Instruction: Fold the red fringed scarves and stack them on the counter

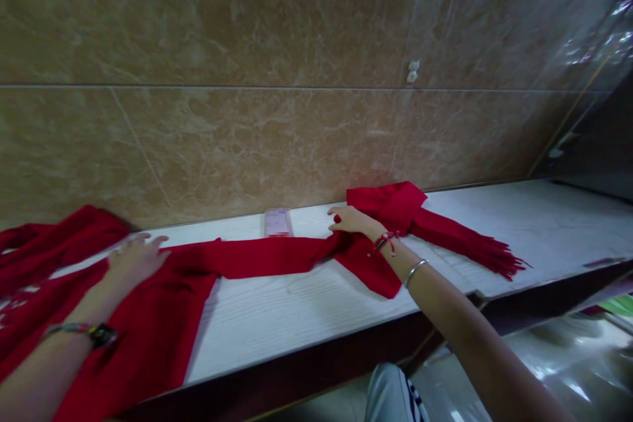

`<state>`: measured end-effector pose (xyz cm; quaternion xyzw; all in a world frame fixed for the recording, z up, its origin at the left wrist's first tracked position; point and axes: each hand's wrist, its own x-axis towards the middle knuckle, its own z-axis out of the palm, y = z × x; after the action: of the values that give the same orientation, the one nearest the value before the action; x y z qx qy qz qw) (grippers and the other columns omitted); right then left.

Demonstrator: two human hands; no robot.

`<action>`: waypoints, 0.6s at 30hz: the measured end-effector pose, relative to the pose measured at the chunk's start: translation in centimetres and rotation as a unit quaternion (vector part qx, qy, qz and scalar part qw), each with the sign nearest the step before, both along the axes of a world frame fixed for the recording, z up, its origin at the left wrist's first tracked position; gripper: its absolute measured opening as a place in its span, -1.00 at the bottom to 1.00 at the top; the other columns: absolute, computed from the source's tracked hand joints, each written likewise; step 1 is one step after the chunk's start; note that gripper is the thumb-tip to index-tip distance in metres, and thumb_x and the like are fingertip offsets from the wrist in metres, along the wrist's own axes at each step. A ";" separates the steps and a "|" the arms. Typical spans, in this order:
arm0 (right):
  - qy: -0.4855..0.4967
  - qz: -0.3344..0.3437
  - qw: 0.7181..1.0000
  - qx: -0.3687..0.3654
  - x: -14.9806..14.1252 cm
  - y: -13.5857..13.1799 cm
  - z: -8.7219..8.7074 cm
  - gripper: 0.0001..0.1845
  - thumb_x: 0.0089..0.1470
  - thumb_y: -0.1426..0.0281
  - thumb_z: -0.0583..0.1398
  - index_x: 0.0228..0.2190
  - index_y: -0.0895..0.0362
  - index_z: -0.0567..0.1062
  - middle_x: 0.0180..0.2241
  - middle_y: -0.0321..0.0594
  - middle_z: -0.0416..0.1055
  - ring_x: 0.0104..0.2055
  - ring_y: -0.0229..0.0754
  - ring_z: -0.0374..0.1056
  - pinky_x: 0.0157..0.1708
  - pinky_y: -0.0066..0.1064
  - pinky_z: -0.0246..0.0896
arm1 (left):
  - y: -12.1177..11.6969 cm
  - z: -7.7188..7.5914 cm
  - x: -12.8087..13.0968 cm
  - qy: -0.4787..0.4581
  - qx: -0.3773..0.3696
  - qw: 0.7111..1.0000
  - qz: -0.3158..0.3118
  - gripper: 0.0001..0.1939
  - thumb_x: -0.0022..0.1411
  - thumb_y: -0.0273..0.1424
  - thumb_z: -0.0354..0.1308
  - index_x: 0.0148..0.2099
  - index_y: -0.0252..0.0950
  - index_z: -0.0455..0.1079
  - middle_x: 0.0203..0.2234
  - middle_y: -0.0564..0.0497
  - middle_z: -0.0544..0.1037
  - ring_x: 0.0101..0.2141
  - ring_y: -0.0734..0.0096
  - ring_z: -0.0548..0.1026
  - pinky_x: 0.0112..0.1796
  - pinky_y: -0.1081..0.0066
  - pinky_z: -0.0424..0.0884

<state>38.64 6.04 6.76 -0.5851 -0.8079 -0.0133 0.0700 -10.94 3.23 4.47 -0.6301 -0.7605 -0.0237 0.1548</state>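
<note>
A long red scarf with a fringed end stretches across the white tabletop, bunched and folded toward the right. My right hand has its fingers curled on the bunched part, with a bit of red cloth showing between thumb and fingers. At the left, a wide piece of red cloth lies over the table and hangs past its front edge. My left hand, slightly blurred, is over this cloth with its fingers spread. Whether its fingertips touch the cloth I cannot tell.
More red fabric is heaped at the far left against the marbled wall. A small pale card or packet lies by the wall, behind the scarf. My knee is below the table's front edge.
</note>
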 end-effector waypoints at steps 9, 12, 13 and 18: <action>-0.012 0.140 0.990 0.009 -7.0 -2.6 -1.5 -0.56 0.02 0.31 0.10 -0.03 0.12 0.32 -0.03 -0.02 0.30 -0.01 -0.04 0.22 -0.07 -0.20 0.12 | 2.4 -3.0 6.6 -0.128 -0.062 0.976 -0.166 -0.50 0.07 -0.41 -0.14 0.09 -0.27 0.23 0.09 -0.08 0.26 0.08 0.22 0.19 0.06 0.15 0.09; 0.035 0.256 0.966 0.010 -10.8 -3.2 -3.8 -0.43 -0.01 0.24 0.13 0.03 0.20 0.25 0.00 -0.01 0.27 0.01 -0.07 0.19 -0.06 -0.30 0.13 | 2.1 -3.0 2.5 -0.158 -0.024 0.978 -0.137 -0.46 0.01 -0.49 -0.18 0.07 -0.45 0.25 0.04 -0.15 0.32 0.05 0.24 0.24 0.08 0.29 0.11; 0.027 0.266 0.963 0.007 -11.9 -3.3 -4.7 -0.48 0.00 0.29 0.13 0.00 0.21 0.28 -0.03 0.00 0.29 0.00 -0.07 0.21 -0.07 -0.31 0.14 | 1.6 -3.1 1.1 -0.161 -0.027 0.978 -0.128 -0.45 0.00 -0.49 -0.19 0.07 -0.47 0.25 0.02 -0.15 0.34 0.04 0.24 0.27 0.07 0.31 0.12; 0.033 0.266 0.963 -0.025 -12.0 -2.7 -6.3 -0.67 0.03 0.58 -0.04 -0.30 0.18 0.48 -0.26 -0.12 0.45 -0.18 -0.18 0.33 -0.14 -0.40 0.17 | -1.6 -3.5 -3.8 -0.205 -0.071 0.967 -0.136 -0.48 0.07 -0.38 -0.22 0.03 -0.43 0.28 -0.04 -0.09 0.41 -0.06 0.36 0.38 0.00 0.43 0.23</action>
<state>26.62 3.33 0.45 -0.3509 -0.9316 0.0451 0.0830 -14.72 1.63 0.96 -0.7187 -0.6829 -0.1192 -0.0538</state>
